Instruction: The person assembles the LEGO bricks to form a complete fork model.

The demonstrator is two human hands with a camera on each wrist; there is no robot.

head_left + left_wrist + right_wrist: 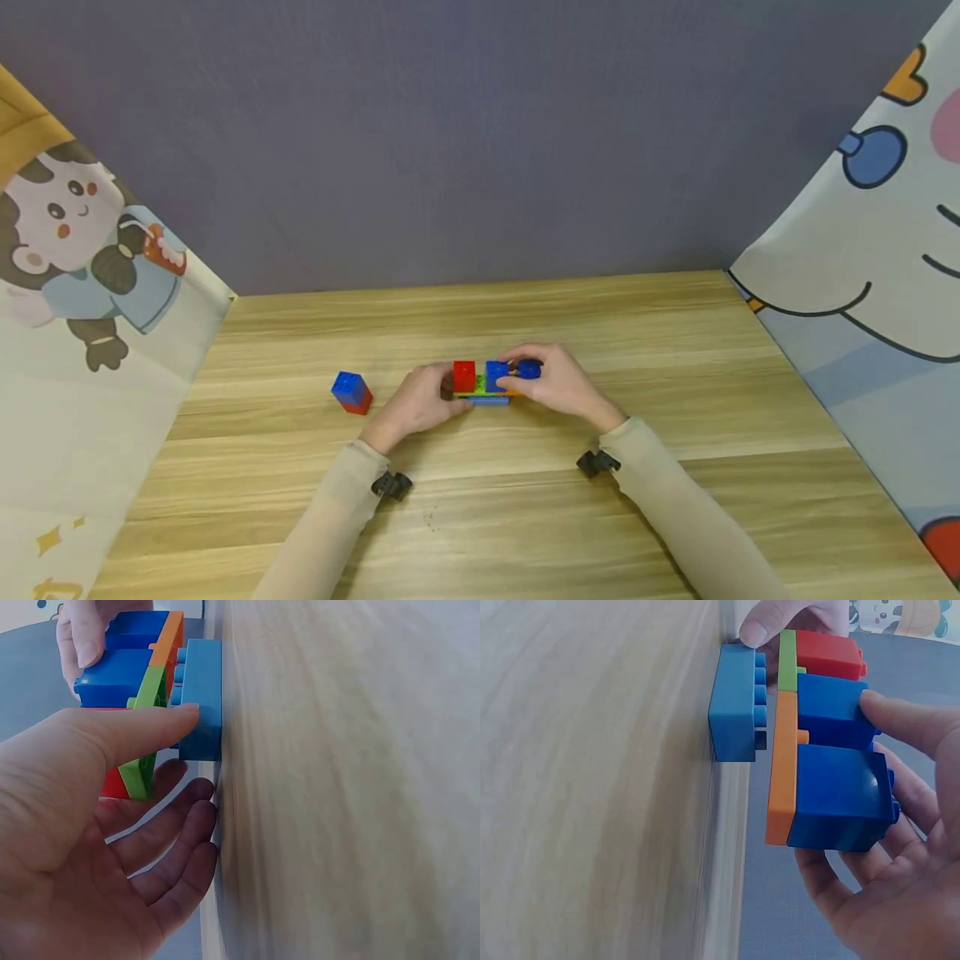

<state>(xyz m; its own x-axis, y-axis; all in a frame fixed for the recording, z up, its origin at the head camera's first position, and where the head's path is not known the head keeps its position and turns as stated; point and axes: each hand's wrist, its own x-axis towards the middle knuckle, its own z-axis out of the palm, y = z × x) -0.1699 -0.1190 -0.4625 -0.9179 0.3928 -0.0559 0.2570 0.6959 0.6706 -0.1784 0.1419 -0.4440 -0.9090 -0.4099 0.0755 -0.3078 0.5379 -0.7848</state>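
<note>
A light blue brick (733,705) rests on the table, studs up. My left hand (416,400) grips its left end, thumb in front and fingers reaching behind. Above those studs, with a narrow gap in the right wrist view, is an assembly on a green plate (787,664) and an orange plate (781,772). The assembly carries a red brick (464,377) on the left, a blue brick (832,705) in the middle and another blue brick (840,799) on the right. My right hand (558,383) pinches the middle blue brick between thumb and fingers.
To the left of my left hand stands a small stack of a blue brick (349,386) over a red brick (359,404). A grey wall (480,150) closes off the back of the wooden table (495,533). Cartoon-printed panels flank both sides.
</note>
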